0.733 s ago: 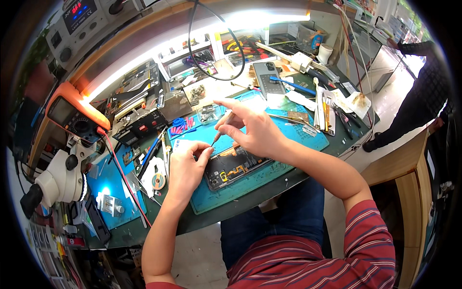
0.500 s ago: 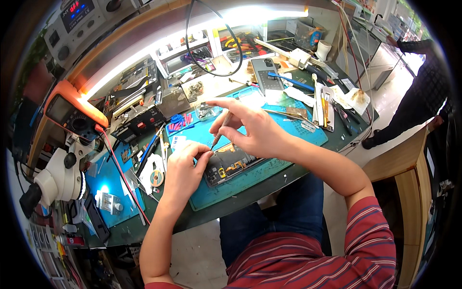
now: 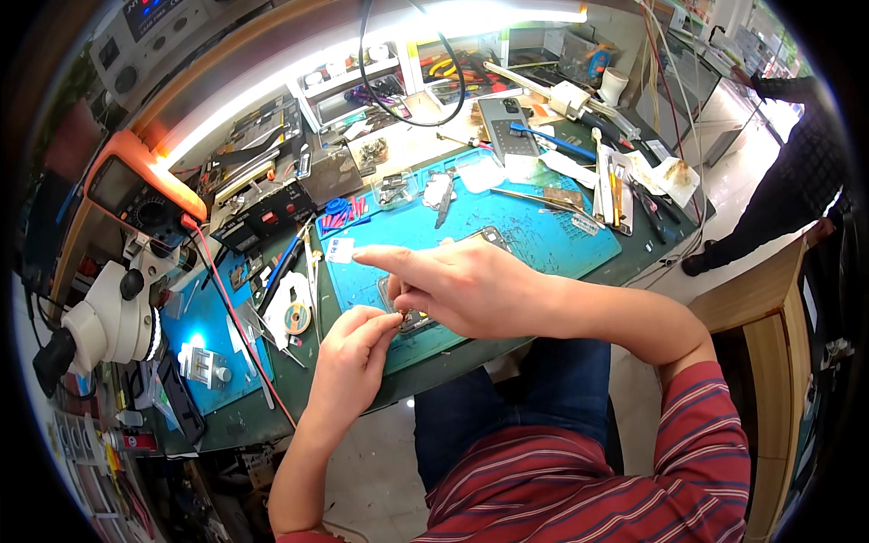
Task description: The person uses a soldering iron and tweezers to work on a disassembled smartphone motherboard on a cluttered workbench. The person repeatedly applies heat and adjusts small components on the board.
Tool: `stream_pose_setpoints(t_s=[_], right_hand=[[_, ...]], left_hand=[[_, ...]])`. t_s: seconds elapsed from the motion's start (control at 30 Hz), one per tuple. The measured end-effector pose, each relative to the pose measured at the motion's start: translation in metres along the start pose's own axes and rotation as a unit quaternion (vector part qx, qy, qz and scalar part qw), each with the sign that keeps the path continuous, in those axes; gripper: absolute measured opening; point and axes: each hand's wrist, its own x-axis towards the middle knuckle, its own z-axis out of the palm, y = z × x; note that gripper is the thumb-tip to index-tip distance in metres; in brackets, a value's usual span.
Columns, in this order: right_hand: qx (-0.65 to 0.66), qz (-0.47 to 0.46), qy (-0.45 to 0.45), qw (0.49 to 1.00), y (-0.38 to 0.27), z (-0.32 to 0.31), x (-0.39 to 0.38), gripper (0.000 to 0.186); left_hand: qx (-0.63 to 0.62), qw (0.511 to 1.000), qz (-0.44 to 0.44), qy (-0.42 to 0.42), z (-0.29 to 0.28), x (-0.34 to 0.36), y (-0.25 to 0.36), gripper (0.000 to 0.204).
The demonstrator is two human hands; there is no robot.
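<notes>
An opened smartphone (image 3: 491, 237) lies on the blue work mat (image 3: 561, 249), mostly covered by my hands; its far end and a strip by my fingertips show. My right hand (image 3: 471, 285) is over it, index finger stretched to the left, thumb and other fingers closed around a slim precision screwdriver that is now almost wholly hidden. At the phone's left end my left hand (image 3: 353, 357) pinches with thumb and forefinger, touching the spot under my right fingers. Whatever sits in that pinch is too small to make out.
An orange multimeter (image 3: 145, 190) and a white microscope (image 3: 113, 312) stand at left. Behind the mat are a small clear box (image 3: 396, 188), a grey phone (image 3: 507, 127) and a blue brush (image 3: 566, 145). Tweezers and tools crowd the right. Another person (image 3: 769, 172) stands far right.
My right hand has come down and nearer, its forefinger now reaching left and the screwdriver slipping from sight behind it. The left hand has shifted slightly nearer and stays pinched. A grey part on the mat is uncovered.
</notes>
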Motion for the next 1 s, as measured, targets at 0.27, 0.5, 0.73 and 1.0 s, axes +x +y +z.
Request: stream_pose_setpoints(t_s=[0.27, 0.5, 0.73, 1.0], right_hand=[[-0.042, -0.044, -0.041, 0.997, 0.001, 0.010, 0.001, 0.066], [-0.083, -0.075, -0.080, 0.990, -0.003, 0.007, 0.007, 0.069], [-0.085, -0.034, -0.078, 0.993, -0.007, 0.008, 0.011, 0.075], [-0.100, 0.041, -0.169, 0.980, -0.025, -0.005, 0.025, 0.071]], left_hand=[[-0.011, 1.000, -0.009, -0.013, 0.001, -0.012, -0.008, 0.020], [-0.019, 0.999, -0.019, 0.036, 0.003, -0.012, -0.011, 0.026], [-0.041, 0.997, -0.041, 0.054, 0.008, -0.015, -0.014, 0.038], [-0.075, 0.984, -0.093, 0.133, 0.009, -0.022, -0.011, 0.033]])
